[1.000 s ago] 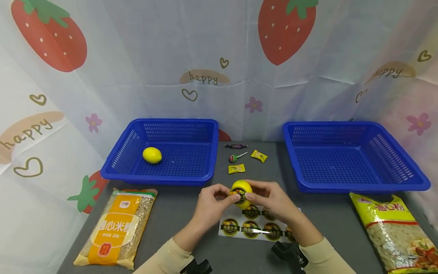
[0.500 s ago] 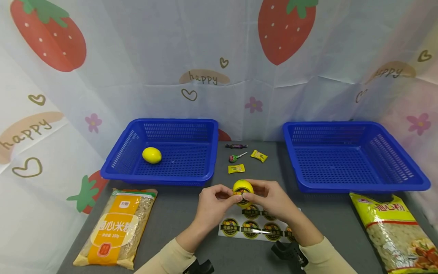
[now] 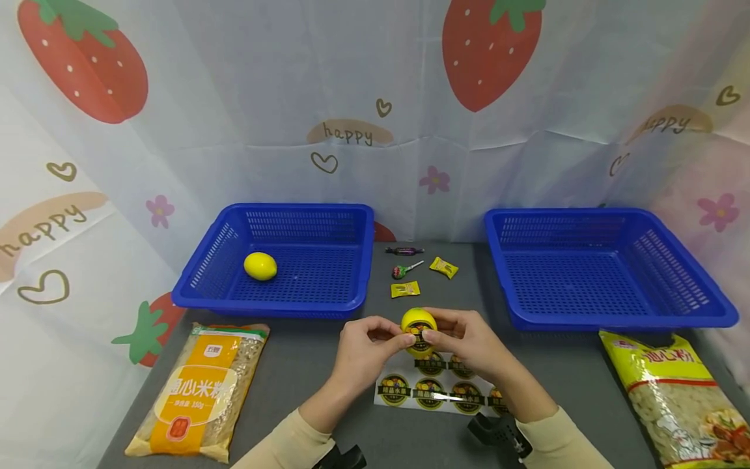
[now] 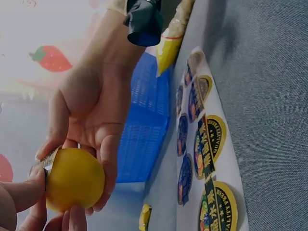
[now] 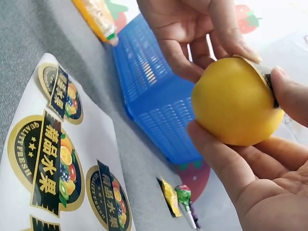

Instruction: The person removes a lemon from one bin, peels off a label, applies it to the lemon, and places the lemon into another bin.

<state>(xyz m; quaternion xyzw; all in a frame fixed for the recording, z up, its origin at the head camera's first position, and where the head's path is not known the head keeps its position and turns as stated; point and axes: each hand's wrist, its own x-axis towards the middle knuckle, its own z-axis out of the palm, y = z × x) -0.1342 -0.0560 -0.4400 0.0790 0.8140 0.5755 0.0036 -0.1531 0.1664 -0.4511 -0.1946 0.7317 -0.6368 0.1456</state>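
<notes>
Between my two hands, over the sticker sheet, is a yellow lemon (image 3: 418, 315). A round black-and-gold fruit sticker (image 3: 419, 333) lies on the side facing me. My left hand (image 3: 364, 348) holds the lemon from the left, its thumb on the sticker. From the right my right hand (image 3: 473, 340) grips it, fingers behind and thumb on the sticker's other edge. In the right wrist view the right fingers curve under the lemon (image 5: 236, 103). The sticker sheet (image 3: 404, 402), with several matching round stickers, lies flat on the table below.
A blue basket (image 3: 275, 305) at back left holds another lemon (image 3: 260, 266); a second blue basket (image 3: 621, 319) stands at back right. Between them lie a lollipop (image 3: 400, 271) and several wrapped candies (image 3: 443, 267). Food bags flank the table, one left (image 3: 199, 391), one right (image 3: 674, 397).
The lemon has turned and shifted slightly right, so the sticker faces me more squarely. Both thumbs have moved slightly over the sticker; the hands otherwise stay in place.
</notes>
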